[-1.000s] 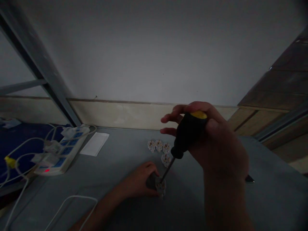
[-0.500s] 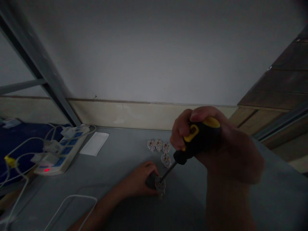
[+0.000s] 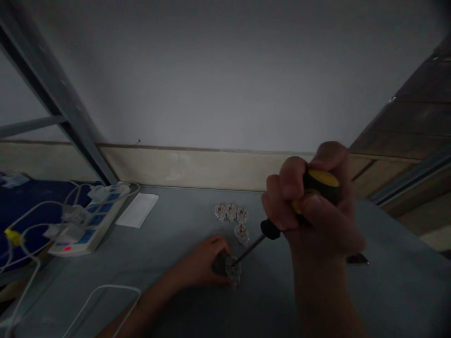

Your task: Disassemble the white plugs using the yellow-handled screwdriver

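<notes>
My left hand [image 3: 211, 258] is closed around a plug [image 3: 220, 264] with a dark grey body, held low over the table. A clear plastic face [image 3: 234, 272] shows at the plug's right end. My right hand [image 3: 317, 206] is wrapped round the black and yellow handle of a screwdriver [image 3: 270, 229]. The shaft slants down to the left, its tip at the clear face; whether it sits in a screw is too small to tell. Just beyond, several clear plug inserts [image 3: 241, 233] with brass-coloured pins lie on the table.
On the left of the grey table [image 3: 169, 220] is a white power strip [image 3: 95, 234] with plugs, cords and a lit red switch. A white paper [image 3: 137, 210] lies beside it. A white cable [image 3: 105, 286] loops nearby. A dark pointed object [image 3: 358, 259] shows behind my right wrist.
My right hand has turned on the screwdriver handle and shifted a little to the right, uncovering the dark object behind the wrist. My left hand and the plug stay nearly in place.
</notes>
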`<state>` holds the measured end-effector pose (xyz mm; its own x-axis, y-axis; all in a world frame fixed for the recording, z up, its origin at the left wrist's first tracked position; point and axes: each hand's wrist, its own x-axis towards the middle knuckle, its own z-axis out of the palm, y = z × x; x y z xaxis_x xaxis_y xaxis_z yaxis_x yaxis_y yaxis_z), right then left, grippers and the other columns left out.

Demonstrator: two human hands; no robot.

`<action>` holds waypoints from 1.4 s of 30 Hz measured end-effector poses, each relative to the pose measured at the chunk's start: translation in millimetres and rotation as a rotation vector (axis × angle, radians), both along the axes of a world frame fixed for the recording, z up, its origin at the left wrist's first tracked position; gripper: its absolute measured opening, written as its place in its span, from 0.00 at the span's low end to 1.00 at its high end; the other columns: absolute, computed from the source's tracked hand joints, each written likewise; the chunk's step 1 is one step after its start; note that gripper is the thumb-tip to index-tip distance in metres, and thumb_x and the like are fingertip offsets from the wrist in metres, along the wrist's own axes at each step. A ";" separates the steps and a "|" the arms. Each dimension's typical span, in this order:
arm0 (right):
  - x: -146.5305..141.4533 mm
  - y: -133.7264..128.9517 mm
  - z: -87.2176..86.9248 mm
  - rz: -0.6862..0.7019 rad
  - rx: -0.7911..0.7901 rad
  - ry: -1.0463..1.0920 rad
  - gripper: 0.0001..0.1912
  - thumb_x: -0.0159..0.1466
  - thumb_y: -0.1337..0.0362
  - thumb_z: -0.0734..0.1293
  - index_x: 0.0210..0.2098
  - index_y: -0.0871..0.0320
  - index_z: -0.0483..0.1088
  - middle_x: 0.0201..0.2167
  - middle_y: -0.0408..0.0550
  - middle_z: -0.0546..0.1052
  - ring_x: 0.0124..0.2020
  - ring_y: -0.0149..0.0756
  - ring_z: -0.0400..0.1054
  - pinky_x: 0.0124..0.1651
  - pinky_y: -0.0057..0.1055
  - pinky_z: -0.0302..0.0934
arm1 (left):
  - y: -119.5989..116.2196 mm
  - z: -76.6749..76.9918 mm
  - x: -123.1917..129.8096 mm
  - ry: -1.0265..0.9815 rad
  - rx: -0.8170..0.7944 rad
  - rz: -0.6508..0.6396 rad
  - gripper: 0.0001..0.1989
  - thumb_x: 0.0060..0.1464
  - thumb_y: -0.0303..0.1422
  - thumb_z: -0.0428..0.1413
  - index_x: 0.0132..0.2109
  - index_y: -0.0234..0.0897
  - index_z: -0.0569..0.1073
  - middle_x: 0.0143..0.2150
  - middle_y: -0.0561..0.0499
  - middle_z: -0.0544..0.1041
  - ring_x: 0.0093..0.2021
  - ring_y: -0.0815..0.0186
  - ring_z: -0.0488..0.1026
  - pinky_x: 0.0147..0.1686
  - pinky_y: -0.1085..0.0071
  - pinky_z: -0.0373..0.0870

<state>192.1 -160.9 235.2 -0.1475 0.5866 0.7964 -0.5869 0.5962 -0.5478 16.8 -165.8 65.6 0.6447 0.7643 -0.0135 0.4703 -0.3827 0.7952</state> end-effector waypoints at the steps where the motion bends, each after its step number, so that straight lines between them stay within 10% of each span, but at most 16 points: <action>1: -1.4 1.0 -0.1 0.018 -0.013 0.017 0.14 0.60 0.71 0.68 0.40 0.51 0.60 0.30 0.37 0.71 0.19 0.20 0.61 0.18 0.17 0.56 | 0.0 0.3 0.3 -0.004 0.000 -0.002 0.21 0.42 0.32 0.69 0.43 0.40 0.70 0.47 0.52 0.71 0.49 0.59 0.70 0.49 0.68 0.67; 7: 4.1 6.5 1.6 0.123 -0.037 -0.132 0.13 0.65 0.55 0.62 0.41 0.57 0.70 0.32 0.46 0.69 0.28 0.31 0.67 0.24 0.28 0.64 | 1.1 -2.0 0.3 -0.013 0.005 -0.002 0.22 0.39 0.31 0.70 0.41 0.40 0.69 0.47 0.51 0.72 0.48 0.58 0.71 0.48 0.67 0.67; 18: 10.8 -0.6 1.0 0.031 0.041 -0.232 0.12 0.66 0.62 0.63 0.47 0.55 0.73 0.48 0.51 0.70 0.56 0.52 0.69 0.45 0.47 0.76 | -1.0 -2.4 -0.3 -0.046 0.011 0.011 0.22 0.41 0.32 0.71 0.42 0.39 0.70 0.47 0.50 0.72 0.47 0.59 0.70 0.47 0.67 0.68; 34: 6.4 -7.4 1.6 -0.264 0.057 -0.127 0.10 0.60 0.67 0.71 0.42 0.54 0.72 0.36 0.47 0.69 0.37 0.38 0.70 0.35 0.42 0.75 | -1.2 -1.0 -0.4 -0.013 0.013 0.010 0.22 0.42 0.32 0.70 0.43 0.39 0.70 0.48 0.51 0.72 0.48 0.60 0.70 0.47 0.68 0.67; 42: -3.6 -4.8 -0.6 -0.587 0.209 -0.065 0.12 0.56 0.68 0.73 0.39 0.53 0.71 0.30 0.43 0.68 0.29 0.32 0.63 0.25 0.32 0.57 | -3.2 0.6 1.9 -0.009 0.025 0.024 0.22 0.41 0.32 0.70 0.42 0.39 0.69 0.47 0.51 0.71 0.46 0.60 0.70 0.46 0.68 0.67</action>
